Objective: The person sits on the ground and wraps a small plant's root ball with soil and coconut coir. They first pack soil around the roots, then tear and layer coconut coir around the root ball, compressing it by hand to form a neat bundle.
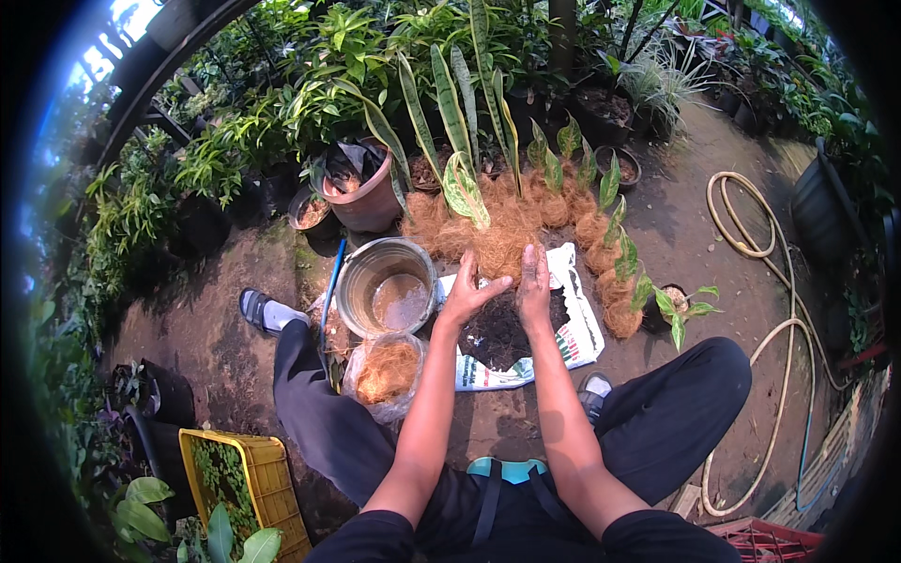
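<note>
My left hand (470,290) and my right hand (533,287) cup a ball of brown coconut fibre (498,252) from either side. A pale variegated leaf (464,191) rises at its top and seems to grow from it. Below my hands lies an opened white plastic sack (586,318) bearing print, with dark soil (496,331) on it. Left of my left hand stands a grey bucket (345,285) with murky water (400,301). In front of that bucket, a clear plastic bag (353,376) holds loose coconut fibre (387,371).
Fibre-wrapped seedlings (605,257) curve along the right, with snake plants (447,105) behind. A potted plant (669,310) stands near my right knee. A hose (790,281) loops at far right. A yellow crate (271,478) and a blue stick (331,295) are on the left.
</note>
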{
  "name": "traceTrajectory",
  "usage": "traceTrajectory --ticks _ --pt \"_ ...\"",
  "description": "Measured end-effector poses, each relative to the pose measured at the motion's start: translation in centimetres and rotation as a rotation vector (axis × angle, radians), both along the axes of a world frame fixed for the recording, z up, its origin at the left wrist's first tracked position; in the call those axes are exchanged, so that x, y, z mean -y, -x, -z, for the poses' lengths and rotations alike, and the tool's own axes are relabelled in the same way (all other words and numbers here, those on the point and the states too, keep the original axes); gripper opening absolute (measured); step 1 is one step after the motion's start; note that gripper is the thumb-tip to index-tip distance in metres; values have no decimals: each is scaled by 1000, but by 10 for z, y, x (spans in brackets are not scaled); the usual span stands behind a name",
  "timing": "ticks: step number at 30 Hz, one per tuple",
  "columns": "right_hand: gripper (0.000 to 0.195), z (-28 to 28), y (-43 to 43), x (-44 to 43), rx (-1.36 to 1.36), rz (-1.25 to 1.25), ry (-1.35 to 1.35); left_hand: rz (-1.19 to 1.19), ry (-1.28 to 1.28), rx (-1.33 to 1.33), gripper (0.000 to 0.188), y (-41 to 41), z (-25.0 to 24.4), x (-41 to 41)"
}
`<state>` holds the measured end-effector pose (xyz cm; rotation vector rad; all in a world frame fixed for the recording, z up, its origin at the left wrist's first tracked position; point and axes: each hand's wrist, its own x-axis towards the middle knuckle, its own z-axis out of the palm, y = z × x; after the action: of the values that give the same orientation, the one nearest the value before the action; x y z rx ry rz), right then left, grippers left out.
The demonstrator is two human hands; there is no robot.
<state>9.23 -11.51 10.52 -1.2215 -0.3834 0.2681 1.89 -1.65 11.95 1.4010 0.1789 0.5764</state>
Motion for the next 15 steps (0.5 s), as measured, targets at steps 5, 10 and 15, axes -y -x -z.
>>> traceTrajectory --ticks 5,10,15 --pt "50 -28 9 0 295 136 3 -201 150 127 94 0 -34 4" --pt "37 -29 25 -8 253 58 -48 -364 160 34 56 -8 -46 24" --pt "33 -34 24 -12 450 156 98 -428 134 120 43 -3 -23 15"
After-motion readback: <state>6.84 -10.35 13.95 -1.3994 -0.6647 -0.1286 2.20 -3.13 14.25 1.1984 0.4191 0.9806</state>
